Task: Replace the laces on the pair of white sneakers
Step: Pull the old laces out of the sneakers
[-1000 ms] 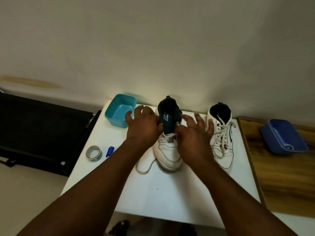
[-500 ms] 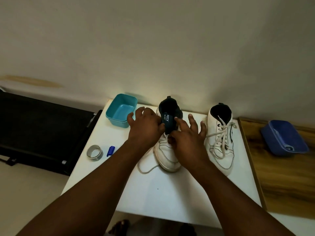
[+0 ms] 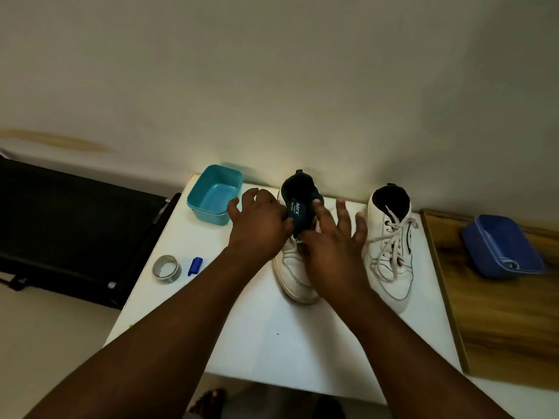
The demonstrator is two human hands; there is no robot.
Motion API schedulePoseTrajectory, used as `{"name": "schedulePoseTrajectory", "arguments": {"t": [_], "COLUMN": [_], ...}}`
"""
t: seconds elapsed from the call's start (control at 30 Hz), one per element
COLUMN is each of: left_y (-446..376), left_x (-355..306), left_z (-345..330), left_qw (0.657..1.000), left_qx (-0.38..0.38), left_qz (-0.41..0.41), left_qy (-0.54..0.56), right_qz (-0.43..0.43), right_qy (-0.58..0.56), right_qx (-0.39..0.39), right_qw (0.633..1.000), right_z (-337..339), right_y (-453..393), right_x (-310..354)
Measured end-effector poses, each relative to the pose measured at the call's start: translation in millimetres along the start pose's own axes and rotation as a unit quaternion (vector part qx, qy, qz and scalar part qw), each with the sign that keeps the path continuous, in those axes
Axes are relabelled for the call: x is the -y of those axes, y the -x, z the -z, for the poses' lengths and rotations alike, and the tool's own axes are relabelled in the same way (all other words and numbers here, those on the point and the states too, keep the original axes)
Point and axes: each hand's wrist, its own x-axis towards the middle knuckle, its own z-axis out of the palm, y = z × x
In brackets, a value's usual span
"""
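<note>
Two white sneakers stand on a white table (image 3: 272,343), toes toward me. The left sneaker (image 3: 292,273) has its dark tongue (image 3: 298,211) pulled up and its eyelets mostly hidden behind my hands. My left hand (image 3: 257,228) grips that sneaker's left side at the tongue. My right hand (image 3: 329,246) lies over its lacing area, thumb and forefinger together at the eyelets, the other fingers spread; what it pinches is hidden. The right sneaker (image 3: 391,246) stands untouched with its white lace (image 3: 390,249) threaded and loose.
A teal tub (image 3: 215,195) sits at the table's back left. A tape roll (image 3: 166,268) and a blue cap (image 3: 195,265) lie near the left edge. A blue tub (image 3: 502,247) rests on a wooden surface (image 3: 499,328) to the right. A black treadmill (image 3: 69,222) is on the left.
My right hand has shifted left from beside the right sneaker onto the left sneaker's lacing. The loose lace that lay left of that sneaker's toe is out of sight now.
</note>
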Motion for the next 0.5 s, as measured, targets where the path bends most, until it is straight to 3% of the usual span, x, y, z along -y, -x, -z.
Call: {"name": "schedulePoseTrajectory", "arguments": {"t": [0.1, 0.27, 0.33, 0.4, 0.5], "left_y": [0.0, 0.1, 0.1, 0.3, 0.4], "left_x": [1.7, -1.1, -1.8, -1.4, -0.7], "left_z": [-0.3, -0.7, -1.1, -1.1, -0.6], "left_qw": [1.0, 1.0, 1.0, 1.0, 1.0], "left_qx": [0.002, -0.003, -0.002, -0.005, -0.001], "left_qz": [-0.002, -0.006, -0.006, -0.007, -0.004], "left_qy": [-0.003, -0.006, -0.001, 0.007, 0.024], "right_qz": [-0.028, -0.179, -0.203, -0.169, -0.04], "right_qy": [-0.022, 0.016, 0.022, 0.009, -0.017], "right_qx": [0.025, -0.086, -0.094, -0.075, -0.02], "right_qw": [0.999, 0.98, 0.974, 0.983, 0.999], "right_z": [-2.2, 24.1, 22.5, 17.1, 6.5], "right_y": [-0.6, -0.9, 3.7, 4.0, -0.4], "right_x": [-3.6, -46.1, -49.0, -39.3, -15.2]}}
